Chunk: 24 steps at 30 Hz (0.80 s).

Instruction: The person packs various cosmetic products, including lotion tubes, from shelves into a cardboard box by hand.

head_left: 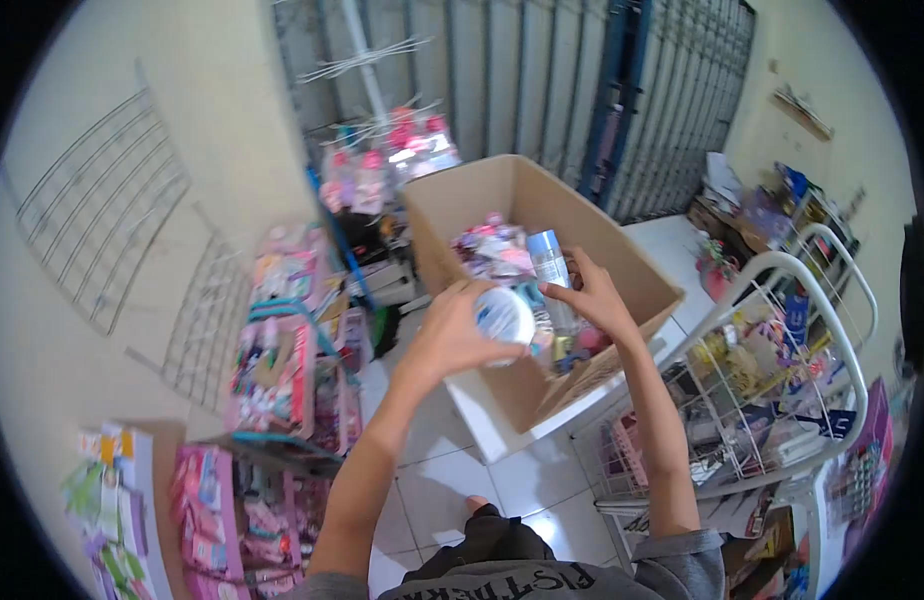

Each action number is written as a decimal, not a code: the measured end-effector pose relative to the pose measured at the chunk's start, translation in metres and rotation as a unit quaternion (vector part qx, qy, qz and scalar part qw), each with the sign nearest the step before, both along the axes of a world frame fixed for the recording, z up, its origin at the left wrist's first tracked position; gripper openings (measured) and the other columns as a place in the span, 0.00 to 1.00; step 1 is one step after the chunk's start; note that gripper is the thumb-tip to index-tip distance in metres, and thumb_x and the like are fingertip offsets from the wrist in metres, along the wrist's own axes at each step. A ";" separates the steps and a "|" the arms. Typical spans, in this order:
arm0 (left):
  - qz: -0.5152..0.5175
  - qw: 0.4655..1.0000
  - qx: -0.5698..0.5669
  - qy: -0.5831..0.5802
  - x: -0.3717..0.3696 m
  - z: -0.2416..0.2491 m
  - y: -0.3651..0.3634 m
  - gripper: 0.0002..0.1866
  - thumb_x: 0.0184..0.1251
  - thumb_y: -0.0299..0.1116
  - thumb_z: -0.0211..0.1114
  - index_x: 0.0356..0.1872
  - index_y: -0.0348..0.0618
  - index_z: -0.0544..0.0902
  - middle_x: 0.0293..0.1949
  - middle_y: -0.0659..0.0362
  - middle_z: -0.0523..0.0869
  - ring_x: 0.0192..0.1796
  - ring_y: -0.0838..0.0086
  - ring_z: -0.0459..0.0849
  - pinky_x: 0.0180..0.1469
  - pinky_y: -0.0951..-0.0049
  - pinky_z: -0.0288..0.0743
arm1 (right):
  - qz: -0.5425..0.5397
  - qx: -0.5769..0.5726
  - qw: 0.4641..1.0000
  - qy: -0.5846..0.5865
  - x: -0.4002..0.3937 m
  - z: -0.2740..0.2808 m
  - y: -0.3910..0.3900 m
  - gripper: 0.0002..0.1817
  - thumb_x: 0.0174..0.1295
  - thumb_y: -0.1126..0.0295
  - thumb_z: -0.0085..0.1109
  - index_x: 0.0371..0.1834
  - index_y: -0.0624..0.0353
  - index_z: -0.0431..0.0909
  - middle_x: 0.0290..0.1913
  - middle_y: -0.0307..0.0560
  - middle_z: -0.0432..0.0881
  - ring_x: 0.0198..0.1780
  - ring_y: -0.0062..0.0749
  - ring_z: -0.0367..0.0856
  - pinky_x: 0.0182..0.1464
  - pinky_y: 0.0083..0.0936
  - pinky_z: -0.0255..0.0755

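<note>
A large open cardboard box (460, 188) stands in front of me with several small packaged goods (490, 247) inside. Over its near side, my left hand (456, 332) is closed around a round white jar (504, 314), whose blue-and-white face is turned up toward me. My right hand (594, 294) grips a bottle with a blue cap (548, 258) and a pale label, held tilted above the contents. The two items are close together but apart. Part of what lies in the box is hidden behind my hands.
Left of the box are stacked baskets of small goods (274, 375) and a wire rack (102, 210) on the wall. A white wire cart (752, 390) full of packages stands at the right. Behind the box is a folding metal gate (522, 90), beside hanging pink items (370, 178).
</note>
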<state>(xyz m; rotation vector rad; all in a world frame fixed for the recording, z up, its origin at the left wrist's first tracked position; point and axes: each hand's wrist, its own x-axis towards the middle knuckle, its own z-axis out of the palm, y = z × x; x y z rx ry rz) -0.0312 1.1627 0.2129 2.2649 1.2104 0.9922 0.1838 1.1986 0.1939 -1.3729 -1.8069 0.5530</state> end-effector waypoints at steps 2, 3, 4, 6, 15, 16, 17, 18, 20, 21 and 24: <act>0.002 0.996 -0.014 0.084 0.066 -0.016 0.050 0.37 0.23 0.47 0.72 0.41 0.34 0.74 0.40 0.44 0.76 0.43 0.55 0.75 0.47 0.66 0.68 | -0.070 -0.029 0.984 -0.164 0.051 -0.010 0.034 0.30 0.33 0.52 0.65 0.36 0.65 0.73 0.35 0.61 0.77 0.39 0.51 0.76 0.41 0.36 0.69; 0.003 0.990 -0.048 0.136 0.091 -0.029 0.071 0.38 0.22 0.47 0.72 0.40 0.33 0.74 0.40 0.43 0.76 0.43 0.55 0.76 0.47 0.65 0.69 | -0.090 -0.078 0.959 -0.256 0.069 -0.019 0.051 0.29 0.31 0.52 0.65 0.32 0.65 0.76 0.34 0.61 0.77 0.38 0.51 0.76 0.41 0.37 0.69; -0.028 0.970 -0.093 0.222 0.114 -0.048 0.093 0.39 0.22 0.47 0.73 0.42 0.35 0.74 0.42 0.45 0.76 0.46 0.55 0.74 0.47 0.62 0.70 | -0.090 -0.063 0.951 -0.288 0.086 -0.042 0.070 0.26 0.29 0.52 0.66 0.26 0.65 0.78 0.33 0.60 0.78 0.37 0.50 0.77 0.40 0.37 0.71; -0.065 0.907 -0.184 0.373 0.151 -0.085 0.122 0.40 0.20 0.45 0.74 0.44 0.38 0.73 0.47 0.49 0.74 0.50 0.58 0.73 0.48 0.57 0.70 | -0.030 -0.181 0.912 -0.368 0.098 -0.064 0.097 0.26 0.24 0.59 0.68 0.30 0.63 0.78 0.34 0.59 0.78 0.37 0.46 0.77 0.40 0.34 0.72; -0.084 0.789 -0.324 0.515 0.168 -0.080 0.125 0.38 0.31 0.38 0.70 0.52 0.43 0.68 0.56 0.52 0.66 0.59 0.61 0.64 0.55 0.60 0.63 | 0.174 -0.270 0.794 -0.515 0.101 -0.160 0.149 0.25 0.30 0.72 0.65 0.40 0.53 0.76 0.40 0.49 0.78 0.40 0.39 0.77 0.41 0.30 0.71; -0.086 0.784 -0.328 0.520 0.167 -0.072 0.121 0.37 0.34 0.37 0.69 0.53 0.43 0.68 0.56 0.52 0.66 0.59 0.61 0.64 0.56 0.61 0.62 | 0.177 -0.272 0.802 -0.502 0.104 -0.169 0.147 0.25 0.31 0.73 0.64 0.41 0.53 0.76 0.40 0.50 0.78 0.40 0.39 0.77 0.42 0.30 0.71; -0.087 0.781 -0.330 0.522 0.165 -0.066 0.118 0.36 0.36 0.37 0.68 0.54 0.44 0.67 0.57 0.52 0.66 0.59 0.62 0.63 0.57 0.61 0.61 | 0.179 -0.272 0.808 -0.491 0.108 -0.175 0.147 0.25 0.32 0.74 0.63 0.41 0.53 0.76 0.40 0.50 0.78 0.41 0.39 0.77 0.42 0.30 0.71; -0.086 0.780 -0.334 0.523 0.164 -0.063 0.115 0.35 0.38 0.36 0.66 0.55 0.45 0.66 0.57 0.52 0.66 0.59 0.62 0.63 0.58 0.62 0.60 | 0.183 -0.271 0.813 -0.482 0.110 -0.179 0.146 0.25 0.33 0.74 0.62 0.42 0.53 0.75 0.40 0.50 0.78 0.41 0.40 0.77 0.42 0.30 0.71; -0.078 0.777 -0.348 0.519 0.156 -0.074 0.116 0.34 0.41 0.36 0.65 0.55 0.46 0.66 0.57 0.53 0.65 0.60 0.62 0.63 0.58 0.62 0.59 | 0.195 -0.266 0.822 -0.464 0.106 -0.185 0.145 0.25 0.34 0.76 0.61 0.43 0.53 0.75 0.40 0.50 0.78 0.41 0.40 0.77 0.42 0.30 0.71; -0.080 0.859 -0.293 0.412 0.149 -0.095 0.124 0.31 0.43 0.38 0.64 0.53 0.44 0.67 0.53 0.51 0.69 0.56 0.61 0.66 0.56 0.64 0.61 | 0.164 -0.235 0.869 -0.403 0.103 -0.162 0.143 0.25 0.36 0.78 0.57 0.45 0.55 0.73 0.40 0.51 0.77 0.41 0.41 0.77 0.42 0.31 0.71; -0.055 0.993 -0.029 0.104 0.086 -0.089 0.083 0.25 0.53 0.40 0.57 0.53 0.46 0.66 0.47 0.50 0.72 0.49 0.59 0.72 0.52 0.63 0.63 | 0.085 -0.030 0.979 -0.185 0.088 -0.083 0.106 0.22 0.41 0.78 0.52 0.46 0.60 0.71 0.40 0.56 0.76 0.40 0.44 0.77 0.42 0.32 0.69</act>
